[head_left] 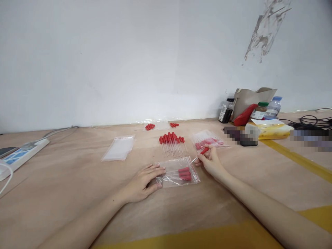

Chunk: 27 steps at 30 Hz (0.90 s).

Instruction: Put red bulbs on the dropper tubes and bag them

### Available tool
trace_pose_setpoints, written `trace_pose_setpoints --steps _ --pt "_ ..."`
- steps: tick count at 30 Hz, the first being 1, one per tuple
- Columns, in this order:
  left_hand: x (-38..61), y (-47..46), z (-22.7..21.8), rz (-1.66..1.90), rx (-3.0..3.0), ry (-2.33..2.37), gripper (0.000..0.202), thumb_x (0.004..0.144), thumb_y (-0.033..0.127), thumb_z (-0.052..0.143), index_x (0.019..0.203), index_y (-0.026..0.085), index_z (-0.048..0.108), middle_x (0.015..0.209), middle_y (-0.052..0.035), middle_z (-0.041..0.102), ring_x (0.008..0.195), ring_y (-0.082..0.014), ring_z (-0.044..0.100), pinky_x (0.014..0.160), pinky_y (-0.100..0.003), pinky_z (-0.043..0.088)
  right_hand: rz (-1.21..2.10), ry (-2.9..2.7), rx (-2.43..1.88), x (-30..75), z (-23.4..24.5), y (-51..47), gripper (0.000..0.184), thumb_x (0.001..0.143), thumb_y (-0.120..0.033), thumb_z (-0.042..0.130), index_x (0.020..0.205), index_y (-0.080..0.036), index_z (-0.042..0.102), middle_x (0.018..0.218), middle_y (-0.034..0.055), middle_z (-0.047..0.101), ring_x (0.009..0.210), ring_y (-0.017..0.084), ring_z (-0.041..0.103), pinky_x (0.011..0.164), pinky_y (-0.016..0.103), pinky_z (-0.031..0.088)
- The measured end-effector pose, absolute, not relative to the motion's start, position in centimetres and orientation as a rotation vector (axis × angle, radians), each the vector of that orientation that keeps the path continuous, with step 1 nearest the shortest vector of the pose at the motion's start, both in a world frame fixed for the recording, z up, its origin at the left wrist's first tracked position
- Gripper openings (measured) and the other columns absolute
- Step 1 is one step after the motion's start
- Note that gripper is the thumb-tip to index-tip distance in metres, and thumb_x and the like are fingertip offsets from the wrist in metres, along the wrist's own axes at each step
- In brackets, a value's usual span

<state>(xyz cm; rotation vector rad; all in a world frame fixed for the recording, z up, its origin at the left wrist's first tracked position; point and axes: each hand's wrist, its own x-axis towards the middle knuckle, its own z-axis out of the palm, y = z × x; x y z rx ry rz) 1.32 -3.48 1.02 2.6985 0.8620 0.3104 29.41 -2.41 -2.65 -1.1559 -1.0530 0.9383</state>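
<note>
My left hand (145, 182) lies flat with fingers stretched over the left end of a clear zip bag (172, 182). Inside that bag are several droppers with red bulbs (185, 174), the bulbs towards its right, zip end. My right hand (210, 159) pinches a glass dropper (204, 150) by its red bulb, and its thin tip points down-left at the bag's zip edge. Whether the tip is inside the mouth I cannot tell. Just beyond lies a pile of loose droppers (171, 139), red bulbs facing away. Filled bags (209, 140) of droppers are stacked behind my right hand.
A stack of flat zip bags (118, 148) lies at left. Near the wall are bags of red bulbs (149, 127). A power strip (24, 155) is at far left. Bottles (226, 112), a beige bag (241, 100), a tissue pack (275, 131) and black cables (311, 121) are on the right.
</note>
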Motion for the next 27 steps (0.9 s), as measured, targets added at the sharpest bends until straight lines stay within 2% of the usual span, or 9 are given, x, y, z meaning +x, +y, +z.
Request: trace_pose_setpoints --steps 9,15,21,24,27 --pt "1.22 -3.46 0.68 0.348 2.685 0.892 0.036 0.087 0.038 0.043 0.121 0.025 0.044 0.130 -0.0014 0.045 0.124 -0.0192 0.035 0.105 -0.041 0.025 1.111 -0.961 -1.092 29.49 -2.56 -2.62 0.047 0.061 -0.038 0.066 0.094 -0.023 0.036 0.068 -0.0060 0.053 0.058 0.012 0.060 0.061 0.030 0.051" --pt "1.02 -3.50 0.41 0.336 2.687 0.933 0.044 0.087 0.038 0.041 0.129 0.026 0.035 0.131 -0.0034 0.043 0.124 -0.0212 0.034 0.103 -0.042 0.027 1.146 -1.302 -1.151 29.95 -2.49 -2.99 0.038 0.059 -0.039 0.069 0.083 -0.016 0.051 0.065 -0.0027 0.057 0.050 0.007 0.049 0.050 0.022 0.040" --pt "1.01 -3.46 0.40 0.312 2.692 0.968 0.047 0.088 0.041 0.039 0.132 0.027 0.032 0.134 -0.0042 0.040 0.124 -0.0232 0.033 0.102 -0.043 0.028 1.132 -1.505 -1.170 30.18 -2.33 -3.03 0.037 0.058 -0.035 0.071 0.085 -0.015 0.054 0.050 -0.0078 0.047 0.043 0.005 0.040 0.043 0.019 0.030" --pt "1.01 -3.44 0.34 0.324 2.694 0.966 0.047 0.087 0.041 0.040 0.131 0.027 0.033 0.133 -0.0045 0.041 0.124 -0.0235 0.033 0.102 -0.043 0.028 1.170 -1.486 -1.134 29.82 -2.23 -3.06 0.040 0.057 -0.032 0.071 0.087 -0.017 0.050 0.067 -0.0030 0.057 0.045 0.005 0.044 0.042 0.018 0.035" --pt "0.97 -3.39 0.31 0.319 2.690 0.975 0.048 0.087 0.042 0.041 0.131 0.026 0.033 0.133 -0.0051 0.040 0.124 -0.0237 0.033 0.102 -0.043 0.029 1.203 -1.431 -1.128 29.36 -2.24 -2.93 0.040 0.060 -0.032 0.067 0.089 -0.020 0.043 0.082 -0.0006 0.059 0.044 0.005 0.047 0.038 0.018 0.038"
